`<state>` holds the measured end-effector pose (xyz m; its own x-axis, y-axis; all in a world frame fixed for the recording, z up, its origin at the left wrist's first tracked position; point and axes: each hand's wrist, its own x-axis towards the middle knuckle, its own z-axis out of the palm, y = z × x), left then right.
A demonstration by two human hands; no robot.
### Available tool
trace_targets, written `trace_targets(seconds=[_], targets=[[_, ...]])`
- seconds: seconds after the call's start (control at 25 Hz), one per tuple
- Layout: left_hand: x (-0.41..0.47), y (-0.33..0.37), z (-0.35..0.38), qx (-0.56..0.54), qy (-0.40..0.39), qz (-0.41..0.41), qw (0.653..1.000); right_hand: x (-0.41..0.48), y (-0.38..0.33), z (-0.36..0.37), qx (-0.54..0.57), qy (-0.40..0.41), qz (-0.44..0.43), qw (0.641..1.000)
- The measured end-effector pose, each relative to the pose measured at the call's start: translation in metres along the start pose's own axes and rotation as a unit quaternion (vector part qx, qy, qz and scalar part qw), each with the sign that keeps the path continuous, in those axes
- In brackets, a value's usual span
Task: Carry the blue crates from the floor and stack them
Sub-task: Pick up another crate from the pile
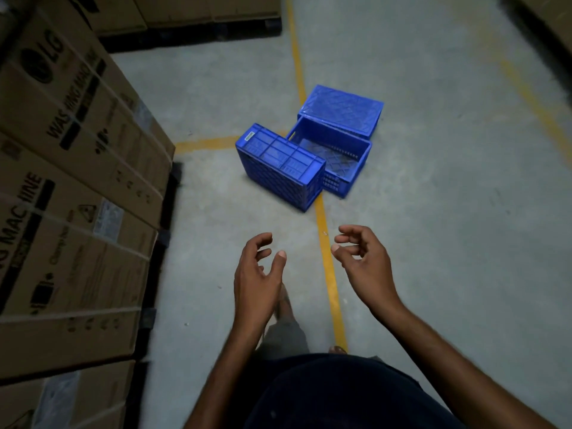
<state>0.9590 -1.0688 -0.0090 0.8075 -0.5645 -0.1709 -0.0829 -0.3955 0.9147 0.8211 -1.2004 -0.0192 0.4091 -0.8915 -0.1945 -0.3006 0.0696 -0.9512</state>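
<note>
Loosely curled fingers (261, 239) of the left hand (257, 277) and right hand (365, 261) hold nothing above the floor (448, 212). Three blue crates (280, 164) lie huddled at 12 o'clock, touching, the middle one open-topped, on a yellow line (329, 274); stacked cartons (77, 156) tower at 9 o'clock.

A grey concrete floor (433, 212) is marked with yellow lines (329, 274). Three blue crates sit on it in a touching cluster over the lines: the near crate (278, 162) on its side, the open crate (337, 159) upright, and the far crate (340, 109) base up. At the left, black pallets (167, 212) carry cardboard boxes (77, 181).
</note>
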Motion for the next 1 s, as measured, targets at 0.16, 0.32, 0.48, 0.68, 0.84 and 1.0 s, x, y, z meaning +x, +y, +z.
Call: trace_targets(seconds=[0.16, 0.32, 0.48, 0.68, 0.84, 1.0], targets=[[0.099, 0.009, -0.008, 0.013, -0.030, 0.026, 0.999, 0.082, -0.019, 0.034, 0.031, 0.048, 0.027, 0.998], [0.190, 0.029, -0.016, 0.026, -0.055, 0.047, 0.997, 0.146, -0.046, 0.068, 0.061, 0.077, 0.046, 0.994], [0.263, 0.037, -0.007, 0.020, -0.058, 0.028, 0.998, 0.204, -0.058, 0.088, 0.045, 0.079, 0.050, 0.995], [0.352, 0.031, 0.035, 0.028, -0.064, -0.017, 0.997, 0.318, -0.045, 0.093, 0.001, 0.067, 0.070, 0.995], [0.420, 0.023, 0.081, 0.052, -0.074, -0.055, 0.994, 0.414, -0.017, 0.108, -0.044, 0.031, 0.110, 0.992], [0.491, 0.005, 0.122, 0.079, -0.085, -0.067, 0.991, 0.496, 0.019, 0.127, -0.127, -0.013, 0.138, 0.982]])
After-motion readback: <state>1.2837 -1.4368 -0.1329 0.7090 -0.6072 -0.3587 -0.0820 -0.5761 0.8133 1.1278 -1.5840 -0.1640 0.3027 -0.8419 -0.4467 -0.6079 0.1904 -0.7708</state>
